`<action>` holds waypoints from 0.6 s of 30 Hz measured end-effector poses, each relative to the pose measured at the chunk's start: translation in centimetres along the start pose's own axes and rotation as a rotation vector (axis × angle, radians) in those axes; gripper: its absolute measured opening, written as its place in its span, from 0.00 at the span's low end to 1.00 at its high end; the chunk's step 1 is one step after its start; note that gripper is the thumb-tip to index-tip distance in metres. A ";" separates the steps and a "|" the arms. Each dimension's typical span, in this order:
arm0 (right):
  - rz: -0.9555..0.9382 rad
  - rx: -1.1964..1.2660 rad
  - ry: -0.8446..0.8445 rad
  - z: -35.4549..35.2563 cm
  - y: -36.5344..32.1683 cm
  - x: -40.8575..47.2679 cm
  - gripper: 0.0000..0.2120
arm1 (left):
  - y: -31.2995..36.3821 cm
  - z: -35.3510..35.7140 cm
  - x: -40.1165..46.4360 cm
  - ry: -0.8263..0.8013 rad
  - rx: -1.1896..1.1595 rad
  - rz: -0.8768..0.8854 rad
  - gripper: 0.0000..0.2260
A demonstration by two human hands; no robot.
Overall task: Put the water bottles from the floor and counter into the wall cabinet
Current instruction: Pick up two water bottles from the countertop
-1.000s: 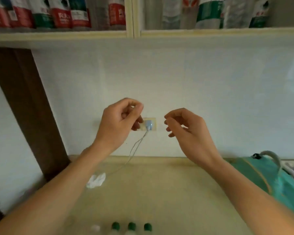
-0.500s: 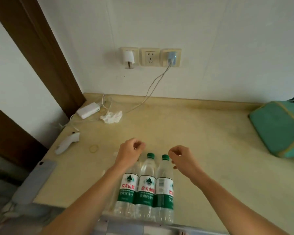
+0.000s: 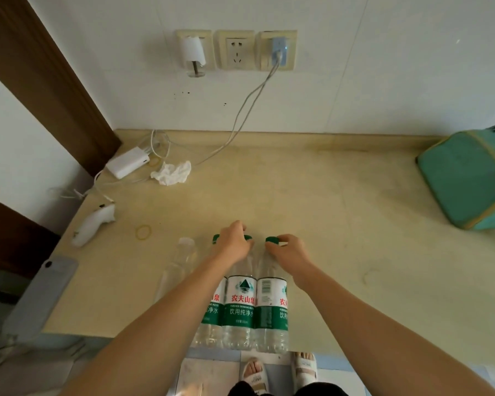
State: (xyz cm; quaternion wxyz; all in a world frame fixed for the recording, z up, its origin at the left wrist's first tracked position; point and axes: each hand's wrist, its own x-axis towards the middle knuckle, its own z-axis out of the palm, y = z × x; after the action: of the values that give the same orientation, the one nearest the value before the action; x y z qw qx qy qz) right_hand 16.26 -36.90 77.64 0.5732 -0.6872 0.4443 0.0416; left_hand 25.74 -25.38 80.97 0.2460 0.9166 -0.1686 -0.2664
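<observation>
Head view: your hands work at 6 o'clock on the table (image 3: 355, 195), where three labelled bottles (image 3: 242, 307) stand touching at its front edge. Your left hand (image 3: 235, 244) curls over two green caps, your right hand (image 3: 287, 250) pinches the third cap (image 3: 271, 240), likely to lift them together. A clear bottle (image 3: 177, 267) stands just left.

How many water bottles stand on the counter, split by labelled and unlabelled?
Labelled bottles with green caps: 3, left, middle, right
Clear unlabelled bottle: 1
Total: 4
</observation>
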 end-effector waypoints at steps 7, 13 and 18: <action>0.030 0.109 0.075 -0.4 0.1 0.8 0.20 | -0.3 -0.1 0.9 -0.022 -0.051 0.045 0.17; -0.136 0.168 0.164 -3.6 -2.6 -0.5 0.20 | 1.5 -1.5 0.8 0.051 -0.227 0.169 0.14; -0.396 0.094 0.251 -6.9 -6.5 -3.6 0.19 | 4.1 -4.9 -0.7 0.175 -0.407 0.346 0.12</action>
State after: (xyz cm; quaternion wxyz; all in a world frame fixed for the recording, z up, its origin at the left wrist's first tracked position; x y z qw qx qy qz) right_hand 15.24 -40.87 86.87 0.5419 -0.7333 0.3701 -0.1779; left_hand 27.25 -26.71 87.10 0.4805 0.8255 -0.2435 -0.1686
